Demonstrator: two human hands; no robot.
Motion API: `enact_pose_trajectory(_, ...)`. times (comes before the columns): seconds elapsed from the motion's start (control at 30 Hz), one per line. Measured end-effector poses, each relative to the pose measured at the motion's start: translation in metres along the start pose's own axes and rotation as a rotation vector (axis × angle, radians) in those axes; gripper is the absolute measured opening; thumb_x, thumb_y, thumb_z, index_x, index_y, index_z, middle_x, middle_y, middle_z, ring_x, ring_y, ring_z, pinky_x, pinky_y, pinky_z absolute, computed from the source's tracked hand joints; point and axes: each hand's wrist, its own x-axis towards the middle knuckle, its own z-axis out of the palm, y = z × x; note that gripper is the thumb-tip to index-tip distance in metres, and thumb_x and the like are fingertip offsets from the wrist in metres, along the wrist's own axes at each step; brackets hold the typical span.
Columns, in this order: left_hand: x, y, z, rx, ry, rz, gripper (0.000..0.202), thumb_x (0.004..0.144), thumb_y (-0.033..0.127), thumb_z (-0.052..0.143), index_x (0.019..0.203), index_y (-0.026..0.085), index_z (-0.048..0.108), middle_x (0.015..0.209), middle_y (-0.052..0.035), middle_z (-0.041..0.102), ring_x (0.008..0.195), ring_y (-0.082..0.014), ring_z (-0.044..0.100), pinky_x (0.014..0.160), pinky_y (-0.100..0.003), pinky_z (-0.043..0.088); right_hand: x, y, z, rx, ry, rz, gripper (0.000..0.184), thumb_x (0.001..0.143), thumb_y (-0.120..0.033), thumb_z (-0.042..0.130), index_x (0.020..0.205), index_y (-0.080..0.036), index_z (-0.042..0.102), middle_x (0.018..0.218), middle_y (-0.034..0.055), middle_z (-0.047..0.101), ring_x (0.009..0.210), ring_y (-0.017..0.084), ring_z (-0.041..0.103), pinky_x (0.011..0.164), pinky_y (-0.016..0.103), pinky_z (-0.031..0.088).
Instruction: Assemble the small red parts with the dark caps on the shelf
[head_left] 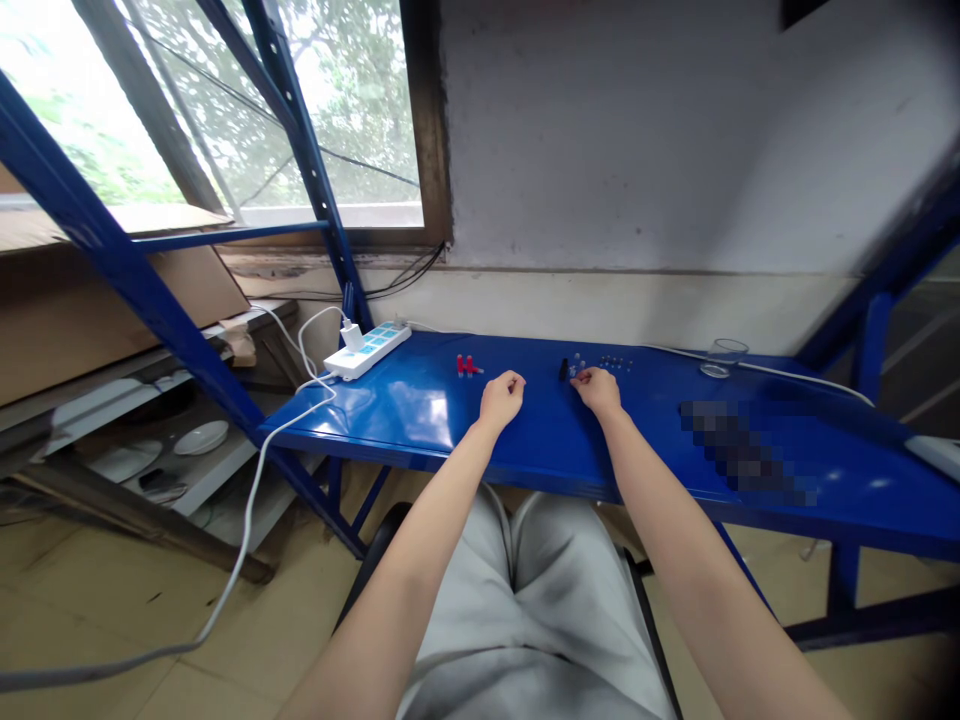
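"Now, how does the left hand stand?"

"Above the blue table, fingers curled in toward the thumb. Whether anything is pinched there cannot be told. Several red pieces are grouped on the tabletop, near it and to its left."

"And the right hand?"

"At the small clear pieces, fingers bent down and drawn together. A grip on one of them cannot be confirmed. One black piece sits just left of those, in the gap between the two hands."

"Remaining items?"

"Tiny bits scattered beyond the right hand, to its right. Farther right, a clear glass near the table's back edge. At the left end, a white power strip. A dark item, right of the right hand, is pixelated and unidentifiable."
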Motion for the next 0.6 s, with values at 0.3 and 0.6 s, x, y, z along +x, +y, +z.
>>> enact_pose_trajectory(0.3,-0.0005,0.0008,-0.0002,-0.006,0.006,0.003,0.017,0.08,0.021,0.044,0.078,0.018,0.061,0.064,-0.0005,0.06,0.058,-0.0111,0.054,0.058,-0.021,0.039,-0.0065,-0.0058,-0.0055,0.02,-0.003,0.035,0.02,0.073,-0.034,0.06,0.083,-0.018,0.068,0.087,0.008,0.068,0.087,0.022,0.062,0.069,0.028,0.045)
enact_pose_trajectory(0.6,0.0032,-0.0008,-0.0035,-0.215,0.21,-0.136,0.017,0.083,0.025,0.041,0.075,0.018,0.054,0.055,0.0022,0.054,0.047,-0.0085,0.048,0.051,-0.02,0.037,-0.0051,-0.0092,-0.0074,-0.015,-0.013,0.035,0.023,0.072,-0.035,0.061,0.086,-0.018,0.068,0.085,0.009,0.069,0.085,0.022,0.063,0.067,0.027,0.046)
